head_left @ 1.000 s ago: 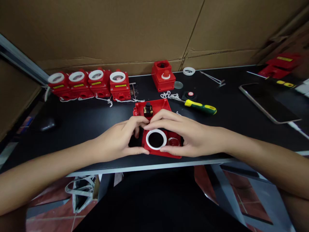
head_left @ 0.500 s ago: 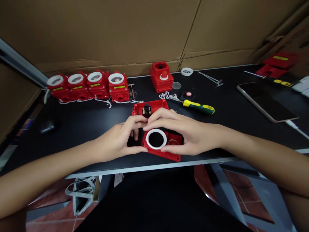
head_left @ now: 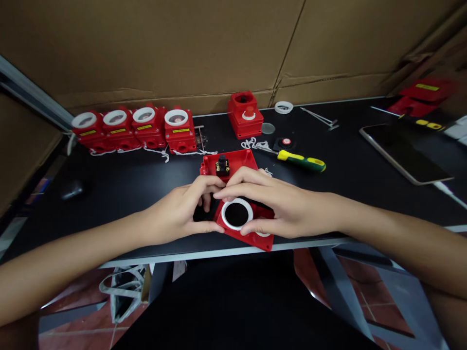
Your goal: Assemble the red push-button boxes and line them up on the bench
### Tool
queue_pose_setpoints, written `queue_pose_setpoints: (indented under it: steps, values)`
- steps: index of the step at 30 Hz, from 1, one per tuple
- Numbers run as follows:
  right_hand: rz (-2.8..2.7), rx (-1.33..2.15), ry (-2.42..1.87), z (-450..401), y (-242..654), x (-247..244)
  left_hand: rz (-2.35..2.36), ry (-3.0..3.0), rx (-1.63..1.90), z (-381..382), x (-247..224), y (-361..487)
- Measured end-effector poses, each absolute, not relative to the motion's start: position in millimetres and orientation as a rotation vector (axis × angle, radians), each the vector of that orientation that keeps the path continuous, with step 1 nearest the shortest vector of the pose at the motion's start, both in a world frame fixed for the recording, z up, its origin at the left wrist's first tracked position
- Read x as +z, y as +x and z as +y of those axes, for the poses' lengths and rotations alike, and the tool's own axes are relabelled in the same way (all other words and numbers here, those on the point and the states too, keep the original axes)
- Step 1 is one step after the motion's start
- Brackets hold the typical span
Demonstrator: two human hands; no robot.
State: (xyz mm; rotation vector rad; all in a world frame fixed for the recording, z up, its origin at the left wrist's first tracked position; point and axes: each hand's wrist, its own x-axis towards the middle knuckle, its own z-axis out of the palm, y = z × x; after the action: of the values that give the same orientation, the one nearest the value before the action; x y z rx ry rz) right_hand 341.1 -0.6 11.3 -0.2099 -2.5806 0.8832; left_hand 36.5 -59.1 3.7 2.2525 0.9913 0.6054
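A red plastic cover point(head_left: 257, 239) lies tilted at the table's front edge, with a white ring point(head_left: 224, 214) around its round dark opening. My right hand point(head_left: 280, 204) is closed around the white ring, thumb at its lower right and fingers over its far side. My left hand point(head_left: 186, 206) grips the cover's left side, its thumb at the near left corner; the other fingertips are partly hidden. Just beyond my hands stands an open red box point(head_left: 239, 159) with a black switch block point(head_left: 222, 166) inside.
Several assembled red boxes point(head_left: 180, 133) with white cords line the back left. Another red box point(head_left: 246, 121) stands behind my hands. A yellow-green screwdriver point(head_left: 301, 160), a small black part with a red button point(head_left: 285, 142), a loose white ring point(head_left: 283, 104) and a phone point(head_left: 403, 153) lie rightward.
My right hand has shifted slightly around the white ring, and its thumb has moved a little left. A white edge now shows beneath the right hand on the cover. My left hand stays nearly still.
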Motion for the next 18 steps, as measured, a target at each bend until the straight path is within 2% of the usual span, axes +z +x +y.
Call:
queue_pose_setpoints:
  steps: [18]
  values:
    - [-2.597,0.739,-0.312,-0.4,335.0,7.0,1.127,2.209,0.613,-64.4,0.5,41.6]
